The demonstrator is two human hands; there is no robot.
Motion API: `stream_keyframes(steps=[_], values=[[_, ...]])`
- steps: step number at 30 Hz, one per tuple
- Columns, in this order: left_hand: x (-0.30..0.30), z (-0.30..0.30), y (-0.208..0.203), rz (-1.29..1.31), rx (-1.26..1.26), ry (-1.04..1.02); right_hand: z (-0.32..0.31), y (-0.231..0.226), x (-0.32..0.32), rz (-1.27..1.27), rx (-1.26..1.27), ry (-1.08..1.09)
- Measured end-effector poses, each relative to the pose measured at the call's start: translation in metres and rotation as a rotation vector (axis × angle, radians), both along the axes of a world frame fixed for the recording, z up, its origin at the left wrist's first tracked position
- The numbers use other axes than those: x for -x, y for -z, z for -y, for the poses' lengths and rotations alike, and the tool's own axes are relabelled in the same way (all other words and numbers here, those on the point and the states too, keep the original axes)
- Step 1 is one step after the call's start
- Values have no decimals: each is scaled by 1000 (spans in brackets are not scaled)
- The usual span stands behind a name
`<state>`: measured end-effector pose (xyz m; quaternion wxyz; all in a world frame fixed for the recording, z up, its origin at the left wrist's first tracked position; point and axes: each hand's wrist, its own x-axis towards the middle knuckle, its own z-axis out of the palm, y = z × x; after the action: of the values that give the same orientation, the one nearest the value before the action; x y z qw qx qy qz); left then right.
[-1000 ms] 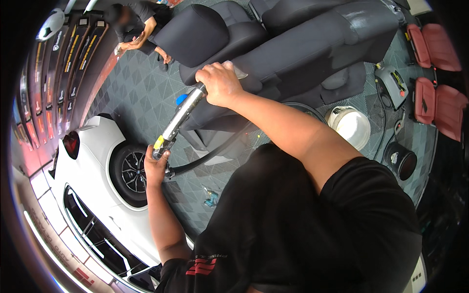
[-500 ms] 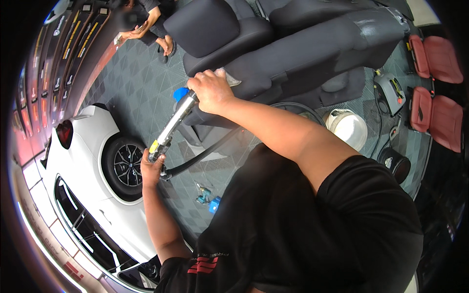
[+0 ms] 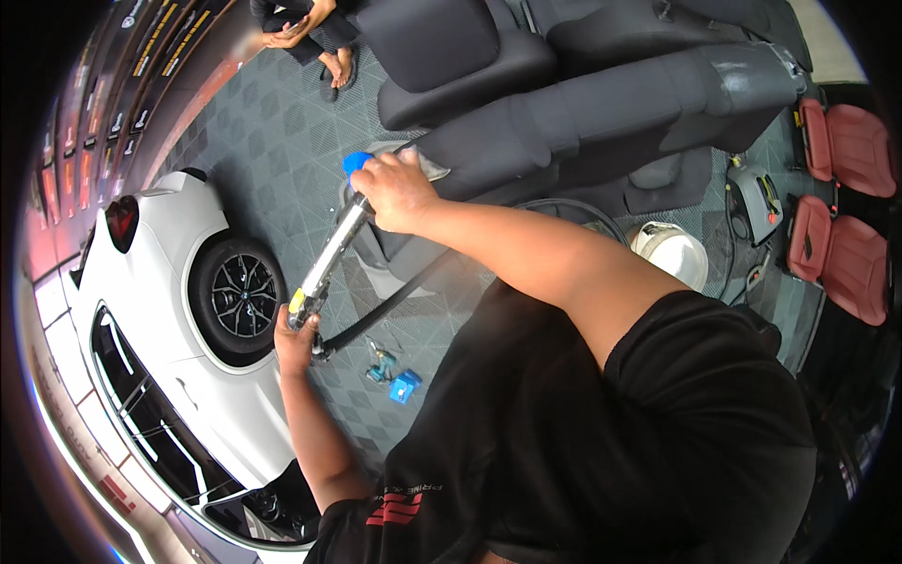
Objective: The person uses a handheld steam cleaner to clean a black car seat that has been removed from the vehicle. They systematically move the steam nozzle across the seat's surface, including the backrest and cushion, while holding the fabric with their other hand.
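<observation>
Both my hands are closed round a silver, tube-shaped vacuum wand (image 3: 332,252), which slants across in front of me. My left hand (image 3: 295,340) grips its near lower end, where a yellow label and a black hose (image 3: 381,308) show. My right hand (image 3: 399,191) wraps its far upper end, beside the front edge of the dark grey car seat (image 3: 601,117). A pale grey piece (image 3: 434,169) pokes out past the right fingers; I cannot tell whether it is a cloth or part of the wand. Beside that hand shows a blue object (image 3: 357,162), partly hidden.
To the left stands a white car (image 3: 178,310). A blue box (image 3: 405,386) and a teal power tool (image 3: 381,367) lie on the tiled floor. A white bucket (image 3: 672,254), a grey machine (image 3: 754,202) and red seats (image 3: 850,150) are at right. Someone sits at the back (image 3: 310,33).
The view has shifted, with the seat and the seated person now higher and further right. My right hand sits slightly lower in the picture. Both hands keep their grip on the wand.
</observation>
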<state>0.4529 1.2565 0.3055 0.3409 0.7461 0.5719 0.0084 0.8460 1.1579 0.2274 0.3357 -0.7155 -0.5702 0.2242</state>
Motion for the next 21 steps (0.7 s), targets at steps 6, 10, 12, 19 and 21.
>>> stream_keyframes(steps=[6, 10, 12, 19, 21], values=[[39, 27, -33, 49, -11, -56, 12, -36, 10, 20, 69, -227], [-9, 68, -74, 190, 143, -17, 74, -69, -13, 72, -29, -252], [-25, 92, -71, 245, 154, -1, 101, -86, -47, 97, -81, -241], [-199, 168, -48, 344, 7, 276, 227, -99, -211, 245, -264, 126], [-290, 209, -64, 395, 120, 232, 265, -97, -261, 259, -322, 270]])
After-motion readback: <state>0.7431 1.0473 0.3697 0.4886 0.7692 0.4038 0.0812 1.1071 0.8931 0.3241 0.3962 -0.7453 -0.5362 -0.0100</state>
